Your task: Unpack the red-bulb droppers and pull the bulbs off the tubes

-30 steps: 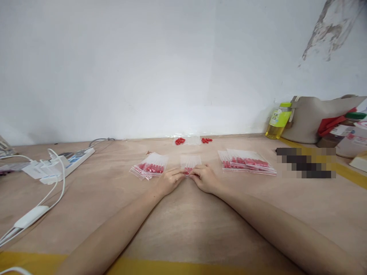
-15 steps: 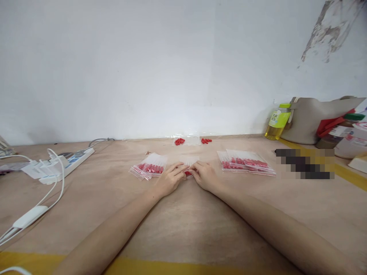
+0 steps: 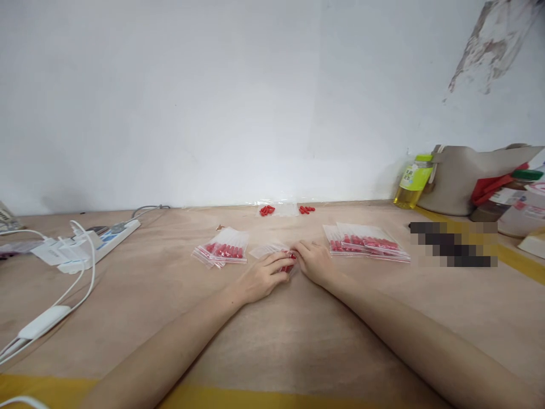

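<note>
In the middle of the table, a small clear zip bag with red capsule-shaped pieces inside lies turned at a slant. My left hand rests over it, fingers curled on its near part. At its right end my right hand grips the edge with closed fingers; the fingertips are partly hidden. To the left lies a fanned stack of filled zip bags, each with red pieces in a row. A larger stack of such bags is to the right.
Loose red pieces lie by the wall on clear plastic, with a second small group beside them. A power strip with white cables is at left. A yellow drink bottle, a grey bag and jars stand at right.
The middle zip bag has turned from straight to slanted, its filled end swinging right and nearer. Both hands have shifted slightly right with it.
</note>
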Available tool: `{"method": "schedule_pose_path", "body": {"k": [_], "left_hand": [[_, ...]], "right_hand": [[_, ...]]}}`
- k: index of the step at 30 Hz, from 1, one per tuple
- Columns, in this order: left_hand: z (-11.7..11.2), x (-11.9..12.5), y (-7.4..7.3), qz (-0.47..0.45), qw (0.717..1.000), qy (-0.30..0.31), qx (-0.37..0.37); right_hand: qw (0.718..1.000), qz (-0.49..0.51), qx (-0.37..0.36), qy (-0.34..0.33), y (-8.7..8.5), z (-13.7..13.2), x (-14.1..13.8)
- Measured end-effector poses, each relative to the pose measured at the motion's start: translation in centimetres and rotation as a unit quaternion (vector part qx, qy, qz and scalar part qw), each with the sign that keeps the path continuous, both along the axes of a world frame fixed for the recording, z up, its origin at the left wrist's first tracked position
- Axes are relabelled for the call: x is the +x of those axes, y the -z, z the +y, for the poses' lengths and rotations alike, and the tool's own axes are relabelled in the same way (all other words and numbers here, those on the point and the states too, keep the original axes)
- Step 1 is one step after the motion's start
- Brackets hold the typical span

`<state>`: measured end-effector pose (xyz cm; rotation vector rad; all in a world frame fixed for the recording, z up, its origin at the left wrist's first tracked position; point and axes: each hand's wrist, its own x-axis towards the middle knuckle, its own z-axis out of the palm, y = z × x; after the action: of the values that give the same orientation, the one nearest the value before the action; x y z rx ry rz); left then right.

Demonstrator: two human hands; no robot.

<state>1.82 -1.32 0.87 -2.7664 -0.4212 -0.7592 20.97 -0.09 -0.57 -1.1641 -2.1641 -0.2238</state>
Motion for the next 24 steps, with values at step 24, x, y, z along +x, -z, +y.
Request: {"method": "schedule_pose_path", "body": {"k": [24], "left_hand": [[2.0, -2.1, 1.1, -0.086, 0.961, -0.219, -0.145]], "right_hand": [[0.967, 0.179, -0.146, -0.104, 0.5, 1.1, 2.5]]}}
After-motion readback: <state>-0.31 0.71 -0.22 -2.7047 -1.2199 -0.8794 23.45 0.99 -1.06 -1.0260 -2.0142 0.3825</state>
